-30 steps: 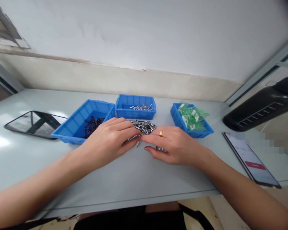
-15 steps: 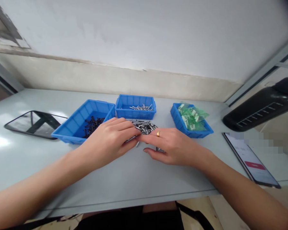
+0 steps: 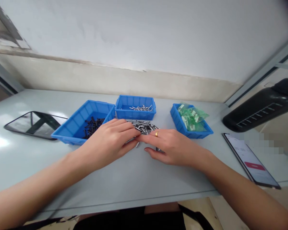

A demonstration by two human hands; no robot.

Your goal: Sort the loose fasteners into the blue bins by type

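A loose pile of small silver metal pins (image 3: pixel 144 126) lies on the pale table, in front of the middle blue bin (image 3: pixel 135 107). My left hand (image 3: pixel 110 140) rests palm down on the pile's left side, its fingers curled together over some pins. My right hand (image 3: pixel 170 145), with a gold ring, lies flat on the pile's right side with fingers stretched toward the left hand; the fingertips of both hands almost meet. A few pins show under each hand.
Three blue bins stand behind the pile: the left bin (image 3: pixel 79 123) holds dark pins, the middle one silver pins, the right bin (image 3: pixel 190 123) green packets. A dark phone (image 3: pixel 35 124) lies far left, a lit phone (image 3: pixel 251 159) far right, a black device (image 3: pixel 261 110) behind it.
My right hand has slid slightly left and away from me along the pile. My left hand has hardly moved.
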